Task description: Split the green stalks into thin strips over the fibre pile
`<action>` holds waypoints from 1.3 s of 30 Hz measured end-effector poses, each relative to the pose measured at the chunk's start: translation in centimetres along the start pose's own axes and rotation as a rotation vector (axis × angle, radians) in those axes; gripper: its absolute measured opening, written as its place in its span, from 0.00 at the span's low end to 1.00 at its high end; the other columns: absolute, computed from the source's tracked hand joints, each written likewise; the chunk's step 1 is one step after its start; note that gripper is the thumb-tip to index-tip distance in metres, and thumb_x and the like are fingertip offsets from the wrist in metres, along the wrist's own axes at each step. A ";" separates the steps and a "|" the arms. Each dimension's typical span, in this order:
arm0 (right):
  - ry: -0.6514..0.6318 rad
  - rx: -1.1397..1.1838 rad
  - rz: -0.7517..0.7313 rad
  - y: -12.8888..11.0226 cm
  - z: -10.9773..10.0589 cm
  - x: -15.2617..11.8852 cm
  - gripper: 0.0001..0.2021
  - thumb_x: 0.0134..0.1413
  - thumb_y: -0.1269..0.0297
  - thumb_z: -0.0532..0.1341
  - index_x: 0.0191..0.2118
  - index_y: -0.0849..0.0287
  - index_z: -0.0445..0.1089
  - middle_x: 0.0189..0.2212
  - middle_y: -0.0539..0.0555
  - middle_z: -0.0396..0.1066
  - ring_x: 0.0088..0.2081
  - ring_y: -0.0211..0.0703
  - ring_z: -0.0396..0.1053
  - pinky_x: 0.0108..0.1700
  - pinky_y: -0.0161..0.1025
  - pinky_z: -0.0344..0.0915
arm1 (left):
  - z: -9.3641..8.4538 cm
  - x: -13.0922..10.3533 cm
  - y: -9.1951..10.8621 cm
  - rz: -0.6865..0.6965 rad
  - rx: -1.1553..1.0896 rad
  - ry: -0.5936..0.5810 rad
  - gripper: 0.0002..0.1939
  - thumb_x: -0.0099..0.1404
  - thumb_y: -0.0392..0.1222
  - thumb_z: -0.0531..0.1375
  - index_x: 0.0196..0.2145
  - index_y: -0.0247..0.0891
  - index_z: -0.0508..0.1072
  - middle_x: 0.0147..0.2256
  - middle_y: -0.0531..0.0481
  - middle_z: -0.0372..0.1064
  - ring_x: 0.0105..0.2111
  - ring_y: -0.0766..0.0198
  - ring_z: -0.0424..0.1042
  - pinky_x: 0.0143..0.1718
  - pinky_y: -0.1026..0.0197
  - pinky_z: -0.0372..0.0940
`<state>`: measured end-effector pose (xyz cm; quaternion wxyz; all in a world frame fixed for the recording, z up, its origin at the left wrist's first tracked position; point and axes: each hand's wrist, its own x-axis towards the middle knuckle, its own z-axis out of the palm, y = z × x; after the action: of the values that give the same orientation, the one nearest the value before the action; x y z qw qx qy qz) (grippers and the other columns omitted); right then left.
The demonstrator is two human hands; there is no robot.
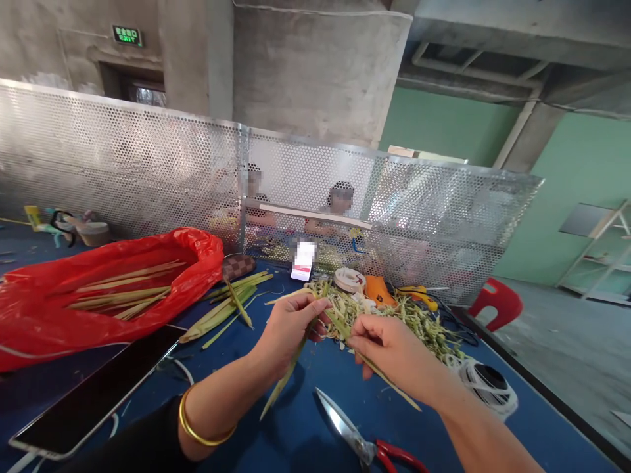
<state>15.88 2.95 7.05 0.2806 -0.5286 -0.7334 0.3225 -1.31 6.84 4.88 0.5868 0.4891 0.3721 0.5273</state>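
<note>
Both hands are raised over the blue table near the middle of the head view. My left hand (296, 322) pinches a green leaf strip (286, 383), whose pointed end hangs down toward the table. Fingers closed, my right hand (377, 345) grips another part of the leaf material; a thin tail (394, 386) sticks out below it to the right. Between the two hands a short green stretch (338, 322) runs slantwise. Whether the pieces are joined is hidden by the fingers. Behind the hands lies a heap of green trimmings (419, 325).
Scissors with red handles (345, 424) lie in front of the hands. At left are a red bag (197, 263) of leaves, a black tablet (98, 391) and loose husks (221, 315). A lit phone (302, 263), tape roll (350, 280) and cord coil (488, 384) stand or lie around. Two people sit behind the perforated screen.
</note>
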 end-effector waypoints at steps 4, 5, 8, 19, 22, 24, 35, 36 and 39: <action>-0.041 -0.002 -0.004 0.0 0.0 -0.3 0.07 0.54 0.69 0.54 0.25 0.58 0.61 0.22 0.48 0.69 0.21 0.36 0.70 0.27 0.33 0.62 | 0.1 -0.1 0.4 0.039 0.104 0.006 0.09 0.57 0.42 0.62 0.24 0.33 0.72 0.21 0.53 0.69 0.17 0.71 0.67 0.16 0.71 0.58; -0.031 -0.044 -0.008 0.1 0.2 -0.2 0.07 0.53 0.69 0.54 0.25 0.58 0.61 0.21 0.48 0.69 0.21 0.36 0.69 0.26 0.33 0.61 | 0.1 -0.1 0.5 0.013 0.088 -0.001 0.09 0.58 0.42 0.62 0.26 0.33 0.72 0.25 0.51 0.71 0.18 0.71 0.68 0.16 0.71 0.58; 0.057 -0.236 -0.073 0.6 1.4 0.6 0.07 0.51 0.70 0.56 0.24 0.58 0.63 0.22 0.49 0.69 0.24 0.37 0.68 0.27 0.33 0.58 | 0.0 -0.3 0.8 -0.142 -0.055 -0.028 0.06 0.60 0.40 0.61 0.30 0.33 0.73 0.33 0.48 0.74 0.19 0.71 0.70 0.15 0.71 0.60; 0.252 -0.283 -0.127 0.6 0.0 0.4 0.08 0.55 0.63 0.57 0.26 0.57 0.66 0.20 0.48 0.67 0.23 0.36 0.64 0.26 0.34 0.57 | 0.8 -1.0 0.9 -0.362 -0.246 -0.005 0.04 0.61 0.31 0.59 0.31 0.29 0.74 0.28 0.46 0.75 0.22 0.70 0.72 0.21 0.71 0.68; 0.273 -0.210 -0.249 0.9 -0.4 0.7 0.05 0.52 0.66 0.60 0.36 0.56 0.69 0.33 0.51 0.71 0.34 0.39 0.67 0.35 0.35 0.61 | 0.8 -1.0 0.8 -0.374 -0.246 -0.037 0.04 0.61 0.31 0.59 0.32 0.29 0.75 0.29 0.45 0.76 0.22 0.70 0.72 0.21 0.71 0.67; 0.163 -0.164 -0.255 1.3 0.0 1.2 0.03 0.53 0.68 0.59 0.34 0.57 0.70 0.31 0.50 0.71 0.34 0.39 0.67 0.34 0.34 0.60 | 0.8 -1.0 0.7 -0.386 -0.253 -0.071 0.05 0.61 0.32 0.59 0.33 0.29 0.75 0.30 0.45 0.76 0.22 0.70 0.72 0.21 0.71 0.67; 0.579 -0.341 -0.417 0.6 1.2 0.7 0.08 0.58 0.66 0.54 0.32 0.58 0.70 0.32 0.55 0.70 0.36 0.44 0.66 0.40 0.40 0.61 | 0.6 -0.8 0.2 -0.295 -0.288 0.016 0.05 0.62 0.34 0.59 0.31 0.30 0.75 0.31 0.44 0.76 0.25 0.68 0.74 0.25 0.69 0.69; 0.556 -0.304 -0.392 0.2 1.6 0.4 0.11 0.59 0.64 0.54 0.28 0.59 0.69 0.29 0.54 0.69 0.32 0.42 0.65 0.37 0.38 0.61 | 0.7 -0.9 0.3 -0.260 -0.296 0.035 0.05 0.62 0.34 0.59 0.31 0.31 0.74 0.31 0.44 0.76 0.25 0.68 0.74 0.26 0.69 0.69; 0.262 -0.142 -0.231 -0.2 3.8 0.1 0.13 0.56 0.60 0.57 0.23 0.58 0.66 0.21 0.49 0.66 0.24 0.37 0.61 0.27 0.33 0.57 | 1.1 -1.2 0.6 -0.182 -0.315 0.065 0.05 0.63 0.34 0.58 0.30 0.32 0.73 0.32 0.45 0.76 0.27 0.68 0.75 0.32 0.67 0.70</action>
<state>12.87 2.29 4.79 0.3709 -0.4968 -0.7674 0.1639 -0.62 5.39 5.67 0.6890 0.3380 0.3465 0.5395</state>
